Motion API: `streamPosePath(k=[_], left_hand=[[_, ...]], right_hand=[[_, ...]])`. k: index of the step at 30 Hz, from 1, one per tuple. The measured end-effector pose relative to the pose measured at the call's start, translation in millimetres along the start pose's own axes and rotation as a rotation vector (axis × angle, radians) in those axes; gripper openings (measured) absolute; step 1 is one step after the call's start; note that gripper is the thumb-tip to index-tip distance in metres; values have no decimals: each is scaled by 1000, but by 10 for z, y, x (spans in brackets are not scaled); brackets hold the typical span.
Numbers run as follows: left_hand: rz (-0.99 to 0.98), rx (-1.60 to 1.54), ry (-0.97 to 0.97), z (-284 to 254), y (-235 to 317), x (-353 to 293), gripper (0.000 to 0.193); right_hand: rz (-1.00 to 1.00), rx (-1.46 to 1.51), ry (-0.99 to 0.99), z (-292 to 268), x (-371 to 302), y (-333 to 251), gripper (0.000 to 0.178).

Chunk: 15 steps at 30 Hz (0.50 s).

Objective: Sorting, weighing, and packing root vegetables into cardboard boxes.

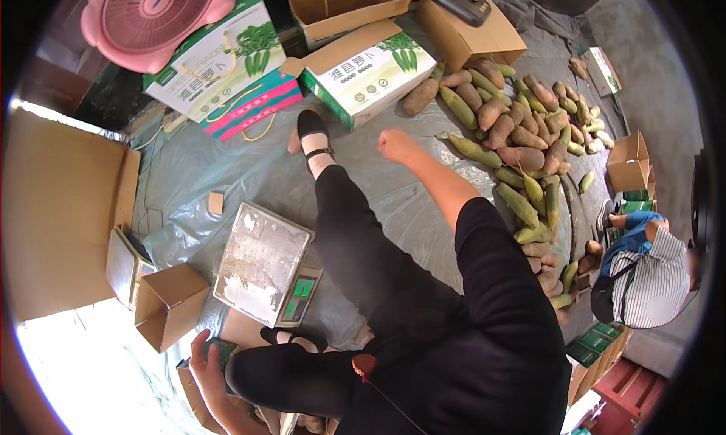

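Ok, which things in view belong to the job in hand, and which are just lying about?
Probably part of the job:
- carton by the left hand
- vegetable pile beyond the right hand
- scale, display lit

Apparently just lying about:
- pink fan
- black device on a box
- small cardboard piece

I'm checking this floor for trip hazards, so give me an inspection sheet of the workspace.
Surface: wrinkled plastic sheet on the floor.
Job's things: heap of green and brown produce; scale with green-lit display.
Clutter: green-and-white carton, open brown carton, pink fan.
Hands: left hand spread near a green-topped box; right hand curled, nothing seen in it.
Cables: thin pale cord, sheet's left side.
Surroundings: co-worker in striped shirt, far right.
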State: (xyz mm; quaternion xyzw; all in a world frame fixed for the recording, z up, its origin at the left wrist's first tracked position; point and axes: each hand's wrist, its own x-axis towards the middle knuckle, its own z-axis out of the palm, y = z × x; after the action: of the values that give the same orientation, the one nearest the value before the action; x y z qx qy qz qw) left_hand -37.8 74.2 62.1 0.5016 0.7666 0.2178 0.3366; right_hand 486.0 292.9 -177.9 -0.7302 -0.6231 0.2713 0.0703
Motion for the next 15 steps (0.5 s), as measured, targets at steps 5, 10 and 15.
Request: streamPosePath(k=[5,10,15], left_hand=[[-10,199,-134,227,-45,159,28],[-36,264,-55,357,-37,197,25],[-9,486,-32,262,-151,209,24]], right_hand=[[223,-26,75,227,-83,623,14],[334,-292,40,125,-40,1061,21],[211,-520,149,-26,342,1220,22]])
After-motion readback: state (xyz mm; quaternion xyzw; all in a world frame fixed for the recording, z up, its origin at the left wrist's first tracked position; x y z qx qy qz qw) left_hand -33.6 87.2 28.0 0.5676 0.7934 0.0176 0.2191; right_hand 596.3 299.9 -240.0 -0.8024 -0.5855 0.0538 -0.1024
